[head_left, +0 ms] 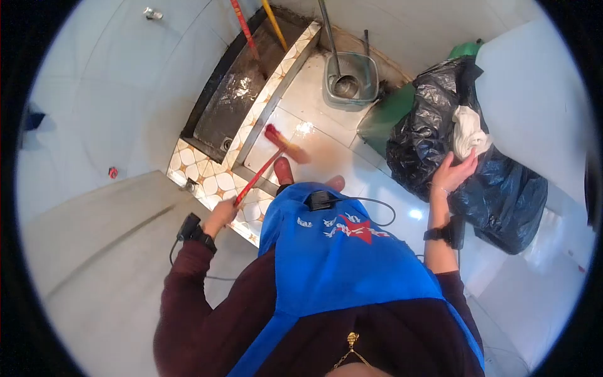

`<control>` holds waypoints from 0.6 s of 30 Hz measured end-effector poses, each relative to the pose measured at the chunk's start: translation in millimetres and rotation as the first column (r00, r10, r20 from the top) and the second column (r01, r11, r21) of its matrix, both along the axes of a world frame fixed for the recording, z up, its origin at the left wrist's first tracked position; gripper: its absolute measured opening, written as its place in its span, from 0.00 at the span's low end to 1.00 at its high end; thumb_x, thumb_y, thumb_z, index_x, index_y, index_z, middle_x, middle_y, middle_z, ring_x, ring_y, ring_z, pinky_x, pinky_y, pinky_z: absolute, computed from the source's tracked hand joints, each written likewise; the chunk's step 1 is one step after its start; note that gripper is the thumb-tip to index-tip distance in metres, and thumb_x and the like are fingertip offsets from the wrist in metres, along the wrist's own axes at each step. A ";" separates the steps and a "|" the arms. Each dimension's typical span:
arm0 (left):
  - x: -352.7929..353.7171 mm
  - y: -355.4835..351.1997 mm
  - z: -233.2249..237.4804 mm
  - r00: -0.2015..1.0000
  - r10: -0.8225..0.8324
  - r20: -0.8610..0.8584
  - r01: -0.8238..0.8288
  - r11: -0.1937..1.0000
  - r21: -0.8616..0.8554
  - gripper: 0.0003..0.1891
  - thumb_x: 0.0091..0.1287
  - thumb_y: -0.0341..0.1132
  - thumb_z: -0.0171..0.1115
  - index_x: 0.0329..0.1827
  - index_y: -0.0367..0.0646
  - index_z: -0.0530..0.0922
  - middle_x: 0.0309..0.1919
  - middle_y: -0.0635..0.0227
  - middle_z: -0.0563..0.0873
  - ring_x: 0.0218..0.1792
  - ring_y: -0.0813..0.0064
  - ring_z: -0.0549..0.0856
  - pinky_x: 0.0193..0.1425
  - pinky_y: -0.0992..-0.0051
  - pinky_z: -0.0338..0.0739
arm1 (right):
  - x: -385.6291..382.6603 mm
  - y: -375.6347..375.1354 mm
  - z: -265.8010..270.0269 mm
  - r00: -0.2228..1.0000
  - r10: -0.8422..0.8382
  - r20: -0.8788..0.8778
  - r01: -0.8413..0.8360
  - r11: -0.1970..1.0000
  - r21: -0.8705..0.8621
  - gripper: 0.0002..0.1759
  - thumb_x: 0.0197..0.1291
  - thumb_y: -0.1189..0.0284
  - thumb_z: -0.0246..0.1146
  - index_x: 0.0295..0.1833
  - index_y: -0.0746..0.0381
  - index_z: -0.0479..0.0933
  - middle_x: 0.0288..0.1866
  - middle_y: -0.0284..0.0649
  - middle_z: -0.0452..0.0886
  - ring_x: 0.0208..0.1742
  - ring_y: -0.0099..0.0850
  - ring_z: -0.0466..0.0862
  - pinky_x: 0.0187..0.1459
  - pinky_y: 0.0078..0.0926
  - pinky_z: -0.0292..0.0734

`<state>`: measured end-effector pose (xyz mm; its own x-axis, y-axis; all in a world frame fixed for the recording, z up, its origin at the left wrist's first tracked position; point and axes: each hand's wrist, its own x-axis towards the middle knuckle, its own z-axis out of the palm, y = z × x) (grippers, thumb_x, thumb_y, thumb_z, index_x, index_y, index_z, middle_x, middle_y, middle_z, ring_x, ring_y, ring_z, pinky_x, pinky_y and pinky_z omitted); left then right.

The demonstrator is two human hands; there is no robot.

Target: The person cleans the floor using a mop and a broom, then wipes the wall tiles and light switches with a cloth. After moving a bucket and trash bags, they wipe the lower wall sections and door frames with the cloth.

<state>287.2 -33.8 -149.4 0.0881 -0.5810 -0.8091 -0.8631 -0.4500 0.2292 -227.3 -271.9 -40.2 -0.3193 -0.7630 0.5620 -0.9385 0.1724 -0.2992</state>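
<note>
My left hand is wrapped round the red handle of a brush, whose head is down over the floor tiles near my red boots. On the right, my right hand has its fingers spread at the lower edge of a crumpled whitish cloth. The cloth is over a bin lined with a black plastic bag. Whether the fingers grip the cloth or only touch it is hard to tell.
A dark sunken basin with a tiled ledge lies ahead to the left, with red and yellow poles in it. A grey bucket holding a long-handled ladle stands by the wall. A green container is beside the black bag.
</note>
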 end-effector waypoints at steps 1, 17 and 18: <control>-5.5 -7.4 -8.6 1.000 -0.028 0.010 0.029 0.998 -0.047 0.18 0.60 0.37 0.53 0.52 0.42 0.73 0.38 0.48 0.82 0.39 0.49 0.81 0.43 0.56 0.74 | -1.5 0.8 -1.9 1.000 0.013 0.005 -0.013 1.000 0.006 0.35 0.54 0.68 0.62 0.67 0.59 0.57 0.64 0.57 0.57 0.64 0.52 0.60 0.61 0.43 0.59; -6.2 -42.4 195.3 0.986 0.163 0.043 -0.133 0.906 -0.401 0.19 0.60 0.36 0.57 0.56 0.48 0.72 0.34 0.56 0.83 0.35 0.56 0.81 0.39 0.63 0.74 | -60.3 -12.9 27.8 0.886 0.237 0.398 -0.298 0.950 0.097 0.35 0.54 0.67 0.64 0.65 0.62 0.58 0.64 0.50 0.58 0.62 0.44 0.64 0.54 0.38 0.68; -4.7 -37.7 223.7 0.971 0.231 0.069 -0.195 0.922 -0.333 0.19 0.61 0.36 0.57 0.56 0.47 0.73 0.30 0.58 0.82 0.31 0.58 0.80 0.36 0.64 0.73 | -60.6 -14.7 25.1 0.909 0.239 0.343 -0.285 0.954 0.093 0.36 0.53 0.66 0.64 0.65 0.64 0.58 0.64 0.51 0.59 0.62 0.44 0.64 0.56 0.39 0.67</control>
